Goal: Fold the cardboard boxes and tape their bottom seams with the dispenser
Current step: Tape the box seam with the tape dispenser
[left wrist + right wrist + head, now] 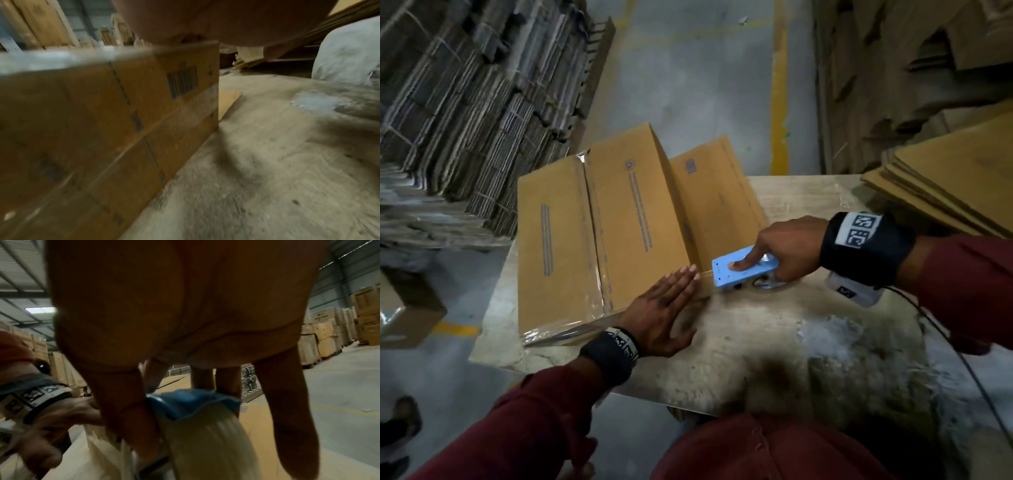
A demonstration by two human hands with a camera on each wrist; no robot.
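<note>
A folded brown cardboard box (pixel 599 240) stands bottom-up on the worn table (pixel 774 342). Clear tape (pixel 594 236) runs along its middle seam and shines at the near left edge. My left hand (pixel 666 305) lies flat with straight fingers against the box's near right corner. My right hand (pixel 784 250) grips the light blue tape dispenser (pixel 743 270) just right of that corner, index finger pressing its top. The right wrist view shows the dispenser (pixel 191 402) and its pale tape roll (pixel 211 443) under my fingers. In the left wrist view the box's side (pixel 115 123) fills the left half.
Flat cardboard sheets (pixel 948 178) are stacked at the table's right rear. Bundles of flattened cartons (pixel 465 120) rise on the left. A taped box (pixel 404 308) sits on the floor at left. A cable (pixel 962 359) trails from my right wrist.
</note>
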